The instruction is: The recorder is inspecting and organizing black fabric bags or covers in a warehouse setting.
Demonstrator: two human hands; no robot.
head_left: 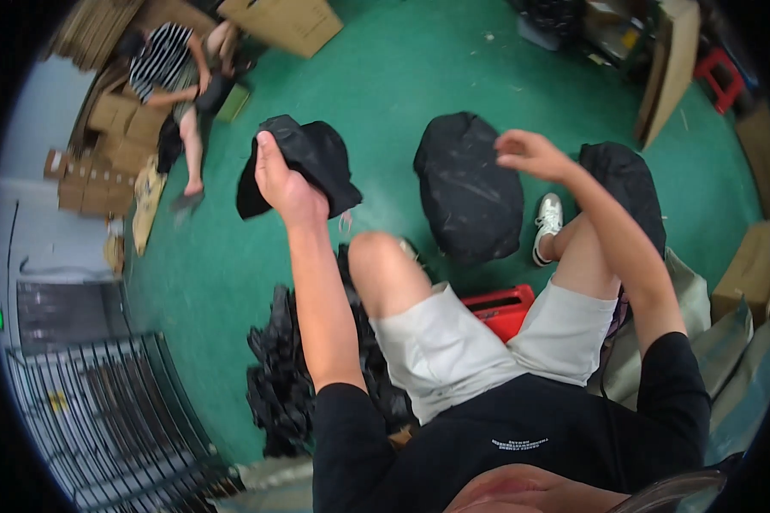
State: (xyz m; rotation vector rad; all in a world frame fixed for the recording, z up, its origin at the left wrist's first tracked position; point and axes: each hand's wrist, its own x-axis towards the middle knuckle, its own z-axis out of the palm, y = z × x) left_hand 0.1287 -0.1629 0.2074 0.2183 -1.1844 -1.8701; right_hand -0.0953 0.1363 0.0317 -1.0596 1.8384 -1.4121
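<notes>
My left hand is closed on a floppy black cloth piece, shaped somewhat like a bucket hat, and holds it up in front of me. The thumb lies over its near side; the other fingers are mostly hidden by the cloth. My right hand is raised with nothing visible in it, its fingers loosely bent and the thumb apart. In the picture it sits at the right edge of a large, rounded black bundle on the floor. Another black bundle lies beyond my right forearm.
A heap of crumpled black material lies by my left leg. A red plastic stool shows between my thighs. Pale sacks and a cardboard box are at right, a metal rack at left. Another person sits by stacked cartons.
</notes>
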